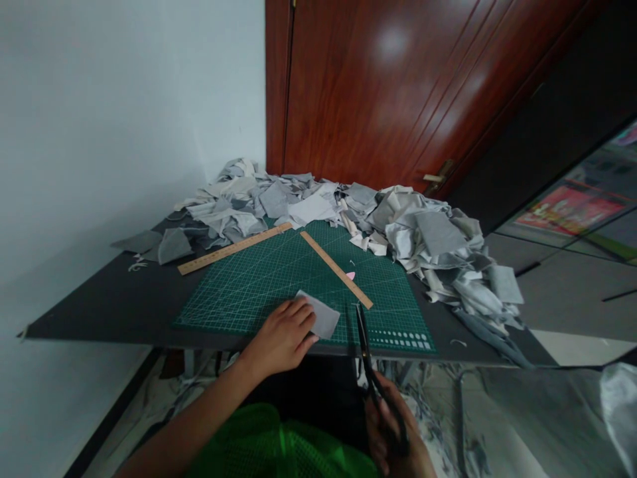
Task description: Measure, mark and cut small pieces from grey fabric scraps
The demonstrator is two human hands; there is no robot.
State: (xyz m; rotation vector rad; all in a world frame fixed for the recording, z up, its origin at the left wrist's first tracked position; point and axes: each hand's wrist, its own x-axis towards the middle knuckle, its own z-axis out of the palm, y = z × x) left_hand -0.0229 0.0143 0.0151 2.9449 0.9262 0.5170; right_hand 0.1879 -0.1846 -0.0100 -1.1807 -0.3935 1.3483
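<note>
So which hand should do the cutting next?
Probably the right hand: it grips the scissors, blades pointing toward the grey cloth piece. The left hand is pressing that piece flat.

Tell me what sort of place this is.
Probably a home sewing or craft corner: a green cutting mat on a dark table, heaps of grey fabric scraps, and black scissors in the right hand.
</note>
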